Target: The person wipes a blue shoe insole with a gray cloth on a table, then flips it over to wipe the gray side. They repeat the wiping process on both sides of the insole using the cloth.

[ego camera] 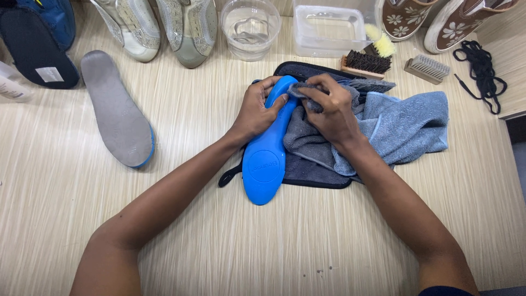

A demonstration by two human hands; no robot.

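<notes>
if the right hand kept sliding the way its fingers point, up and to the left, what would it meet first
Probably the left hand: the right hand, pressing a grey cloth on the blue insole, points at its fingertips, nearly touching.

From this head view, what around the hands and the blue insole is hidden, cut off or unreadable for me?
- Blue insole, head view: its toe end is covered by the left hand and the right hand.
- Grey cloth: the part under the right hand is hidden.
- Dark mat: mostly covered by cloth and insole.
- Brown shoes and pale shoes: cut off by the top edge.
- Grey insole: its underside faces the table.
</notes>
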